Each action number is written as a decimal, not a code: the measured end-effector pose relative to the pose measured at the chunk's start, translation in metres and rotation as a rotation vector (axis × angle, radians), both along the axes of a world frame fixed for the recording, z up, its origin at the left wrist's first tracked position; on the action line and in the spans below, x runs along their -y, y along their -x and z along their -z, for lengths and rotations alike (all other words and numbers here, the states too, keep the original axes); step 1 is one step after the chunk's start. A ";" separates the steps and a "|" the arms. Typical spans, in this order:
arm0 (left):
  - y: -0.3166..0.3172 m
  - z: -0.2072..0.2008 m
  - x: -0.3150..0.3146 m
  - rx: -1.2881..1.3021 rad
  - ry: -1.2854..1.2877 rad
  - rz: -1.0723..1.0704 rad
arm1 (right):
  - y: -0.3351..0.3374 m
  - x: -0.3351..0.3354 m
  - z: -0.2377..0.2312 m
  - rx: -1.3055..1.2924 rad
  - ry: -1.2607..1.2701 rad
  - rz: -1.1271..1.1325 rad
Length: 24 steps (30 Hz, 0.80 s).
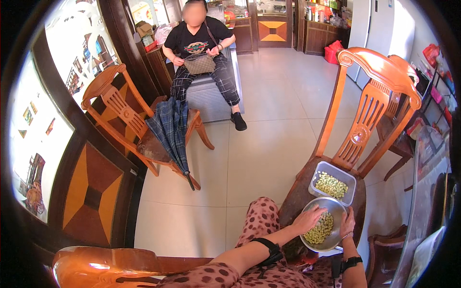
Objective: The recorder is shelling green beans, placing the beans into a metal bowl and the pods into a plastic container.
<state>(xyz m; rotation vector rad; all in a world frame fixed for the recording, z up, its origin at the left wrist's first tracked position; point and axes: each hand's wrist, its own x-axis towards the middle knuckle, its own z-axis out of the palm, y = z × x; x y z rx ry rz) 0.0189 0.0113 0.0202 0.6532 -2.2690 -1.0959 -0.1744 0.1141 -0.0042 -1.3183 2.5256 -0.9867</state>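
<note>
A round metal bowl (330,204) rests on the chair in front of me, with a heap of small pale green beans (319,231) in it. My left hand (308,219) reaches over the bowl's left rim, fingers stretched out above the beans. Around the right rim my right hand (347,222) is closed, steadying the bowl. Touching the bowl's far side stands a clear plastic container (354,186), which holds more of the same kind of beans (331,186).
The wooden chair (293,207) under both containers has a tall carved back. Across the tiled floor, a person (197,48) sits with a handbag (200,63). A folded plaid umbrella (169,127) leans on another chair (126,113). Glass-topped furniture (425,192) stands at my right.
</note>
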 end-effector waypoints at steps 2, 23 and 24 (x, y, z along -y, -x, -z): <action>0.000 0.012 0.004 -0.023 0.034 0.024 | -0.001 0.001 0.000 0.037 0.014 -0.005; 0.000 0.010 0.001 0.020 0.117 0.084 | -0.003 0.001 -0.005 0.011 0.016 -0.015; 0.001 0.011 0.000 0.047 0.132 0.081 | -0.003 0.001 -0.005 0.024 0.021 -0.014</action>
